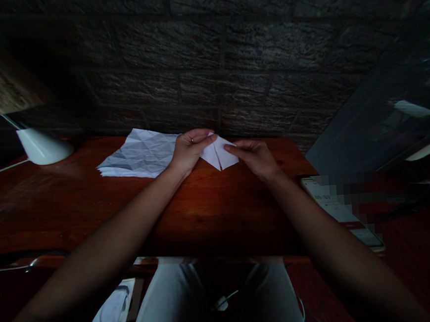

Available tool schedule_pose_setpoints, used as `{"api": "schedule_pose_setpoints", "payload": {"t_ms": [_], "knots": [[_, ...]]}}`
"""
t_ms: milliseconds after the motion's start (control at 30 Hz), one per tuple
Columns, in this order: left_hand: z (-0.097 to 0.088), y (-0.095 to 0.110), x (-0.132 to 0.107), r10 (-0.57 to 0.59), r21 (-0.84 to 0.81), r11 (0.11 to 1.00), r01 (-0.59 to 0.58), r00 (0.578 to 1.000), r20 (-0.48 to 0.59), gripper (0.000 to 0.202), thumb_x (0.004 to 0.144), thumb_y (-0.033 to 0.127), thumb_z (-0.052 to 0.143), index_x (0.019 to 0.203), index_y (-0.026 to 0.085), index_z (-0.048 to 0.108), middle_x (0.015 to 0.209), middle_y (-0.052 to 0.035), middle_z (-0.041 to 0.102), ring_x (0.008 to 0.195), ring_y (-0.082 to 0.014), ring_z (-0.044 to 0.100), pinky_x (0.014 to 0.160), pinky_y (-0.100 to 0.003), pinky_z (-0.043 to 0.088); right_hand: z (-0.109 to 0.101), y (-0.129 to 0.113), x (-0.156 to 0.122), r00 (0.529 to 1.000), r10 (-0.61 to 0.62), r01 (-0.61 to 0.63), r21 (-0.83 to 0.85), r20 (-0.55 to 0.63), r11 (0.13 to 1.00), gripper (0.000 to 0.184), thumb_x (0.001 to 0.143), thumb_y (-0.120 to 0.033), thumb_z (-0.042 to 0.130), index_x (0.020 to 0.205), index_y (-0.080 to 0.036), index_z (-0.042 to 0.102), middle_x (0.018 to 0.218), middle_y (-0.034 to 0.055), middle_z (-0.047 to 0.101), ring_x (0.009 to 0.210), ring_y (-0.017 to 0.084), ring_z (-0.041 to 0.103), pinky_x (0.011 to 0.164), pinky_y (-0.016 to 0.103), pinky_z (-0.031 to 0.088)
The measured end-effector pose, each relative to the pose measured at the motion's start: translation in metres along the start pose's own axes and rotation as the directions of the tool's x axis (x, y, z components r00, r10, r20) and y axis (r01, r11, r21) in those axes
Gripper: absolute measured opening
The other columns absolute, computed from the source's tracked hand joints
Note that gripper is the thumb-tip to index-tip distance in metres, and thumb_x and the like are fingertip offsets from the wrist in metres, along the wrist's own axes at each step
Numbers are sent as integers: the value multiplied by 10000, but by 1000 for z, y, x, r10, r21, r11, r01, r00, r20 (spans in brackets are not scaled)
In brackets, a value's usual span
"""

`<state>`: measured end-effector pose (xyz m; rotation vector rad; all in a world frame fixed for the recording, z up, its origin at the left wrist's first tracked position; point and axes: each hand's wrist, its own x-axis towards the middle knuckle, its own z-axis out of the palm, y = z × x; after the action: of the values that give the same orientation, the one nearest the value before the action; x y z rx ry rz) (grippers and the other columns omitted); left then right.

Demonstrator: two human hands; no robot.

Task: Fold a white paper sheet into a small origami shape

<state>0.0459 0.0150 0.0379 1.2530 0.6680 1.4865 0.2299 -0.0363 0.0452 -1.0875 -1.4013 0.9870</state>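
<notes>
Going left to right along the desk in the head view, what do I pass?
lamp → creased sheets → left hand → folded paper → right hand → booklet

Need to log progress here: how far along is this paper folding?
Done: a creased sheet lies spread on the wooden desk, and the small folded paper already has a pointed, layered shape. In hand: the left hand and right hand hold it from either side. Left: likely more folds; the shape looks simple, but the finished form cannot be told.
</notes>
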Motion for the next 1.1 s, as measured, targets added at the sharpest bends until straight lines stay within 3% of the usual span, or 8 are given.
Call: {"api": "schedule_pose_setpoints", "payload": {"t_ms": [300, 500, 800, 933, 1100], "knots": [[-2, 1, -1, -8, 97, 995, 6, 1000, 19, 329, 619, 367, 931, 864, 207, 782, 868, -33, 794, 836, -209, 730, 795, -356, 562, 1, 1, 0, 998, 61, -61, 28, 1, 998, 315, 684, -503, 899, 827, -232, 826, 887, 30, 811, 804, 187, 706, 763, 336, 541], [-1, 3, -4, 6, 116, 993, -10, 999, 42, 321, 610, 363, 931, 846, 200, 785, 846, -32, 801, 782, -197, 725, 751, -340, 561, 0, 3, 3, 999, -31, 32, 63, -5, 997, 286, 718, -479, 876, 889, -255, 827, 996, 26, 819, 899, 190, 714, 885, 372, 550], [0, 1, -4, -30, 102, 995, 24, 998, 54, 324, 602, 359, 930, 836, 197, 774, 831, -27, 789, 747, -175, 703, 705, -305, 532, -3, 4, 2, 997, -75, 76, -39, 36, 996, 382, 767, -575, 816, 904, -218, 807, 938, 35, 807, 810, 184, 682, 788, 340, 528], [-3, 1, -4, -80, 140, 988, 63, 990, 115, 341, 620, 391, 922, 864, 202, 777, 825, -20, 777, 726, -168, 686, 674, -294, 509, -5, 1, 1, 994, -99, 105, -132, 52, 986, 401, 787, -605, 790, 897, -219, 807, 930, 43, 806, 802, 193, 684, 766, 342, 527], [-4, 3, -7, -65, 220, 975, 22, 980, 188, 297, 644, 387, 914, 860, 211, 809, 732, -5, 733, 654, -150, 627, 616, -278, 449, -2, -2, 0, 995, -91, 95, -72, 46, 993, 346, 761, -560, 827, 866, -231, 813, 941, 41, 814, 808, 188, 694, 784, 343, 541]]}}
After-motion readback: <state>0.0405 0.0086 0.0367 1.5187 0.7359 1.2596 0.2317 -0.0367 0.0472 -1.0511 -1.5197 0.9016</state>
